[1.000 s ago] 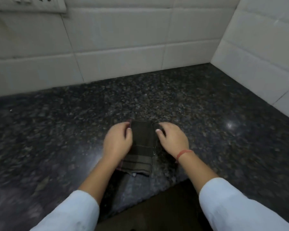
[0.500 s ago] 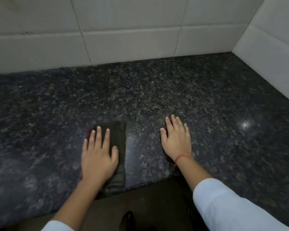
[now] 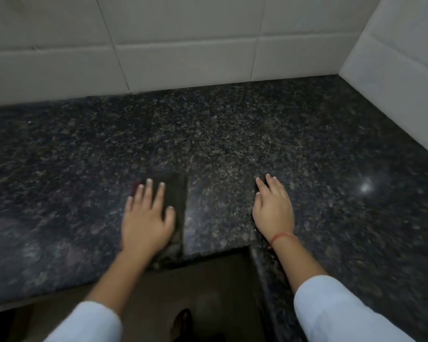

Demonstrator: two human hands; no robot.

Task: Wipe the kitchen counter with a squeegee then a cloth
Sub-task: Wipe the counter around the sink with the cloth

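Note:
A folded dark green cloth (image 3: 178, 193) lies flat on the dark speckled granite counter (image 3: 232, 134), near the front edge. My left hand (image 3: 147, 218) presses flat on the cloth with fingers spread, covering its left part. My right hand (image 3: 273, 208) rests on the bare counter to the right of the cloth, fingers close together and pointing away, holding nothing. A red thread circles the right wrist. No squeegee is in view.
White tiled walls (image 3: 183, 58) close the counter at the back and on the right (image 3: 393, 70), forming a corner. The counter's front edge steps inward near my right wrist (image 3: 255, 257). Brown floor (image 3: 195, 280) shows below.
One second ago both hands were at the cloth's sides. Then the left hand flattened on the cloth to the left and the right hand moved off onto bare counter; since then little has shifted.

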